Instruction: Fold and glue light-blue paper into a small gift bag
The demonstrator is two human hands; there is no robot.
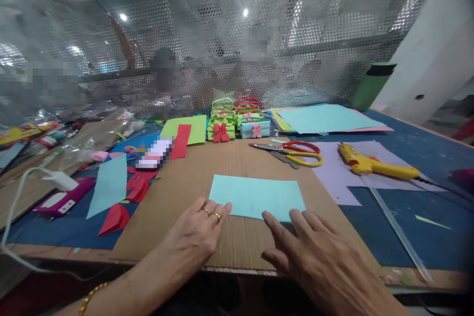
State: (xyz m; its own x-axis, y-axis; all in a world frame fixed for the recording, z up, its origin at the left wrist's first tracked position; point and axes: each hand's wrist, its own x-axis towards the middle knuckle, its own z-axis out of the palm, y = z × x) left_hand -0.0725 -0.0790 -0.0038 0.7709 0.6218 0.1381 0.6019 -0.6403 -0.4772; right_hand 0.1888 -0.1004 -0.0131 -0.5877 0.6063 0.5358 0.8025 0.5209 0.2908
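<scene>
A light blue paper rectangle (257, 196) lies flat on a brown cardboard sheet (185, 182) in front of me. My left hand (196, 232), with rings on two fingers, rests palm down, its fingertips touching the paper's near left edge. Spread flat, my right hand (314, 256) has its fingertips on the paper's near right edge. Neither hand holds anything.
Two pairs of scissors, red (301, 146) and yellow (299, 159), lie beyond the paper. A yellow glue gun (374, 164) rests on lilac paper at right. Small paper gift boxes (237, 123), coloured sheets (326, 118), red paper pieces (137, 187) and a charger cable (22, 182) surround the cardboard. Other people sit behind a mesh screen.
</scene>
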